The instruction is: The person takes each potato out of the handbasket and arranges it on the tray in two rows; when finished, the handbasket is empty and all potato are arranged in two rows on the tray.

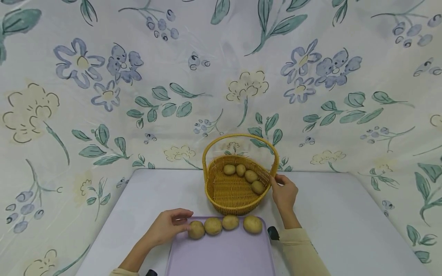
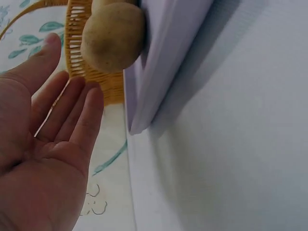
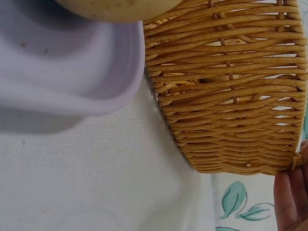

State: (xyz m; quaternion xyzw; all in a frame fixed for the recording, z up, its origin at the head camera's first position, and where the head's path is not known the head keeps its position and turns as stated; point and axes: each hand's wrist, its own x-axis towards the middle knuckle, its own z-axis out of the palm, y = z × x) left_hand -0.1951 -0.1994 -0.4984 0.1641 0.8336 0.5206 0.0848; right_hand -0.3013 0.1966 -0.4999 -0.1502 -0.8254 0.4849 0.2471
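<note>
A woven wicker basket [image 1: 229, 197] with a tall arched handle holds several potatoes along its back and right side. My right hand [image 1: 284, 191] grips the basket's right rim by the foot of the handle; in the right wrist view its fingers [image 3: 286, 197] show at the rim's edge. In front of the basket, several potatoes line the far edge of a lilac tray [image 1: 221, 255]. My left hand [image 1: 169, 228] is beside the leftmost potato [image 1: 197, 230], thumb close to it. The left wrist view shows that palm empty, fingers loosely extended, apart from the potato [image 2: 113, 38].
The white table [image 1: 331, 214] extends on both sides of the tray. Behind it hangs a floral cloth [image 1: 214, 76]. A small black object [image 1: 273, 233] sits by the right wrist, near the tray's right edge.
</note>
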